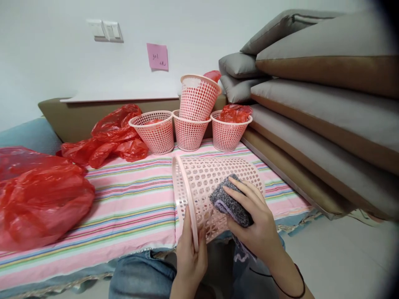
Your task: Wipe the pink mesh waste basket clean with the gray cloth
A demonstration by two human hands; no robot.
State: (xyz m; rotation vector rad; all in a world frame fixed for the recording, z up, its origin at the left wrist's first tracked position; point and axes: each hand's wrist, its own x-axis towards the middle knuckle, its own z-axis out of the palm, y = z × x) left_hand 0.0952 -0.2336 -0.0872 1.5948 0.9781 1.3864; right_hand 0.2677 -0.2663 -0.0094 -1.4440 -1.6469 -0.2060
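A pink perforated plastic wastebasket (202, 174) lies on its side in front of me, its wide rim toward the left. My left hand (191, 253) grips that rim from below, thumb on one side and fingers on the other. Pressed against the holed wall is a folded dark grey cloth (232, 201) with a purple edge, and my right hand (254, 216) is closed around it. Part of the cloth hangs below the hand. The basket's lower side is partly hidden by both hands.
Behind stand several similar baskets (156, 137), one stacked tilted in another (199, 97), some holding red plastic. Red plastic bags (40, 199) lie on the striped cloth cover (131, 199) at left. Grey-brown cushions (324, 95) are piled at right. A pink note (157, 57) is on the wall.
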